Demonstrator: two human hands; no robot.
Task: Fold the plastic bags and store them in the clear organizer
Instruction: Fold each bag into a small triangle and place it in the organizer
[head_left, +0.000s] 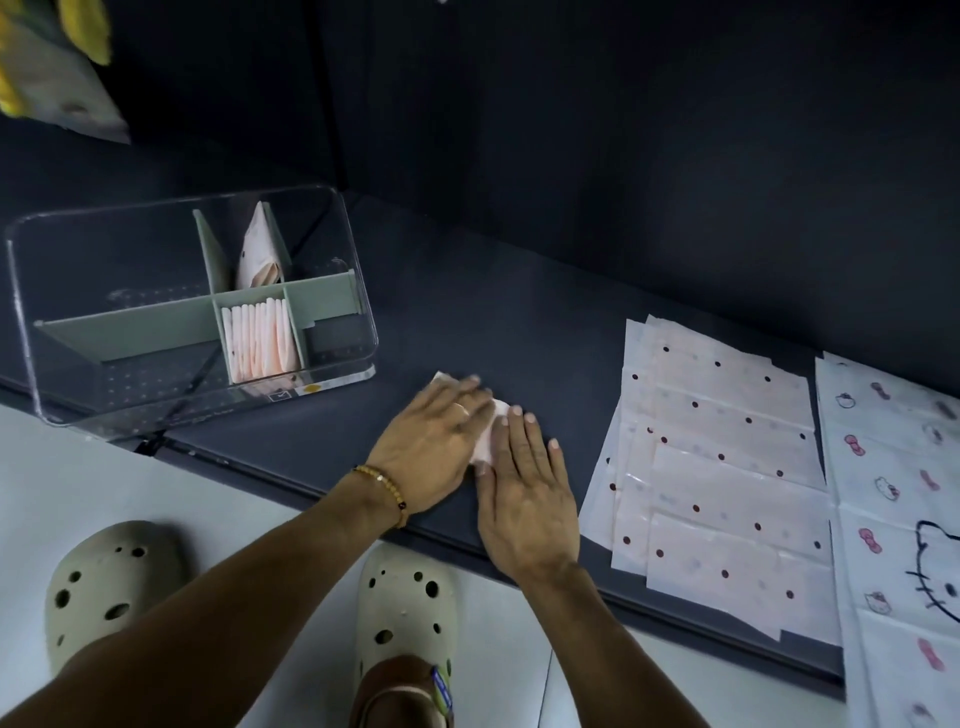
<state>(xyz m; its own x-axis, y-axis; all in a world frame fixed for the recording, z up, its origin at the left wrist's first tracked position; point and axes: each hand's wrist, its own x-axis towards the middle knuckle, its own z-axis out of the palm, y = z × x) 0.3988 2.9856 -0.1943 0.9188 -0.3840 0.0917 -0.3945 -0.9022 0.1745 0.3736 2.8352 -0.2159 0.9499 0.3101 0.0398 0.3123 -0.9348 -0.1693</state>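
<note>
Bag (492, 423) | folded, on dark table (519, 312) beside clear organizer (332, 332) | left hand (431, 447), right hand (524, 499) pressing flat, fingers straight | likely light, slippery, springy; pinch folded edge.

Head view, steeply down, close overhead.

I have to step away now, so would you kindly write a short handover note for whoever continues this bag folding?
Left hand and right hand: both flat, pressing a partly folded pink bag on the dark table.
Clear organizer, on the table to the left: a row of folded bags in one front compartment, one folded bag standing behind it.
Left to do: finish this fold and store the bag, then the flat dotted bags and the cartoon-print bags to the right.
</note>
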